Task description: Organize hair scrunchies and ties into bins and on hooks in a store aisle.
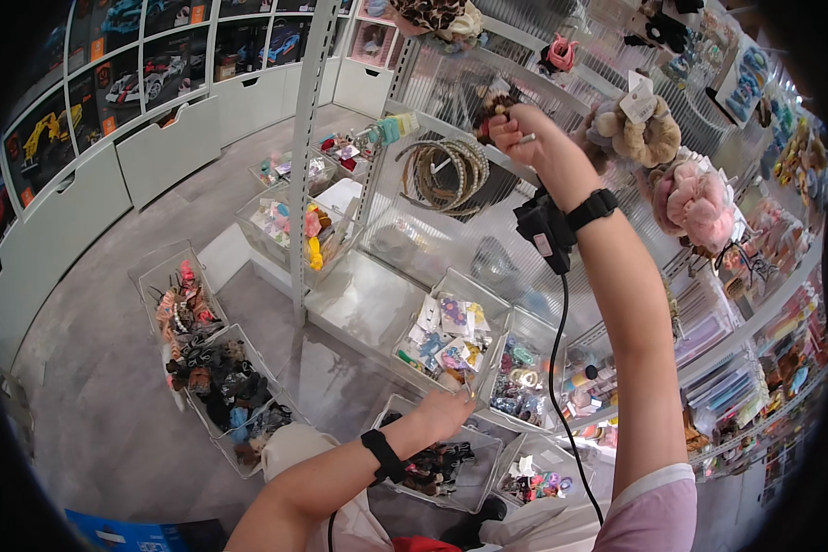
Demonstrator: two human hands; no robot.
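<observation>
My right hand (524, 138) is raised at the display rack, its fingers curled around brown-and-red hair accessories (495, 114) on a hook. A white hook tip (527, 139) shows by the palm. Lower down, my left hand (445, 412) is at the near rim of a clear basket (403, 338) of carded hair clips (455, 314). Its fingertips are partly hidden, so whether they hold anything is unclear. Beneath that forearm is another clear basket (479, 476) with dark hair ties (438, 469). Several headbands (448, 172) hang left of and below my right hand.
Fluffy scrunchies (652, 131) and pink plush ones (700, 207) hang to the right. A white rack post (303, 207) rises left of the low white shelf (359, 297). Baskets of hair accessories (228, 386) stand on the floor. A black cable (557, 359) trails from a wrist-mounted device (546, 231).
</observation>
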